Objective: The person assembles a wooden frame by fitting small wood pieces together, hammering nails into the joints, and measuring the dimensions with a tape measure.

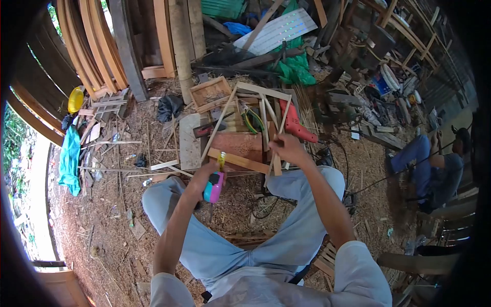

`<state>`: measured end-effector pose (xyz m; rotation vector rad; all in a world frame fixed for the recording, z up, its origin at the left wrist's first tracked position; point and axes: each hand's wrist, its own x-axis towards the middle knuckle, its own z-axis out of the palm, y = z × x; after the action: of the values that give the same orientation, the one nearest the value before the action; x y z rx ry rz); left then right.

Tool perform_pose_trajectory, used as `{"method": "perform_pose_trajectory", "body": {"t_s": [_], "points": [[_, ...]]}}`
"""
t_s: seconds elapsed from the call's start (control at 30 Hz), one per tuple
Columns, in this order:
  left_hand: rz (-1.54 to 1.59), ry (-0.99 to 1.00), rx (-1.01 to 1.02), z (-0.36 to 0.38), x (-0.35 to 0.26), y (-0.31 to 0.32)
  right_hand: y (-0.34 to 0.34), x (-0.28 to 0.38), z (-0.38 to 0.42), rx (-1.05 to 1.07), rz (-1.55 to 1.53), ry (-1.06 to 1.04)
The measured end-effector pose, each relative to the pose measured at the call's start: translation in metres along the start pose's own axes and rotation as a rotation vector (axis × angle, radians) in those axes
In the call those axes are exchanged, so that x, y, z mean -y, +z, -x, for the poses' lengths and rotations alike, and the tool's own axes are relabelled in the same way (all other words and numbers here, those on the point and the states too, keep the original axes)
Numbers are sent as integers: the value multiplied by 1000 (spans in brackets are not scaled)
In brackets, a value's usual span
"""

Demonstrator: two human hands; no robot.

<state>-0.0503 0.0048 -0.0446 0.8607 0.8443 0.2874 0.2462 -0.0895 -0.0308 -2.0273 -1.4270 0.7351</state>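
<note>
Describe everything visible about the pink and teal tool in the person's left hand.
The tape measure looks like a small plastic case, pink over most of its body with a teal band along one side. A yellow tab, seemingly the blade end, sticks up from its top toward the wooden slat above it. The left hand grips it from the upper side, holding it above the sawdust-strewn ground between the knees. Markings and the blade's extension are too small to make out.
</note>
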Motion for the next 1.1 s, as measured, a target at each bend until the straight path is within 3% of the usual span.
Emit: {"method": "perform_pose_trajectory", "body": {"t_s": [0.03,0.07,0.13,0.27,0.33,0.47,0.6,0.67,0.73,0.87,0.97,1.03,1.1], "points": [[-38,-15,14,1,7,10,0,-6,12,11,-1,167],[-36,-15,21,1,14,17,1,-12,24,7,4,172],[-44,-22,105,1,32,29,6,-15,51,194,-322,485],[-37,-26,126,-4,64,40,46,-39,73,190,-607,482],[-60,-39,113,3,69,48,65,-39,77,195,-925,413],[-80,-52,70,-8,88,50,81,-36,64,22,-1043,363],[-66,-187,-17,0,80,65,79,-32,58,35,-1002,361],[-100,-181,-50,0,79,70,79,-23,61,64,-1001,351],[-354,1,-96,-8,84,67,81,-24,59,70,-988,359],[-267,-40,-75,-3,78,71,81,-20,61,128,-942,346],[-465,5,-143,-3,78,69,79,-9,66,195,-877,317],[-586,11,-64,-1,74,68,81,-7,64,229,-833,285],[-511,-12,-41,-4,79,64,82,-10,61,246,-809,307]]}}
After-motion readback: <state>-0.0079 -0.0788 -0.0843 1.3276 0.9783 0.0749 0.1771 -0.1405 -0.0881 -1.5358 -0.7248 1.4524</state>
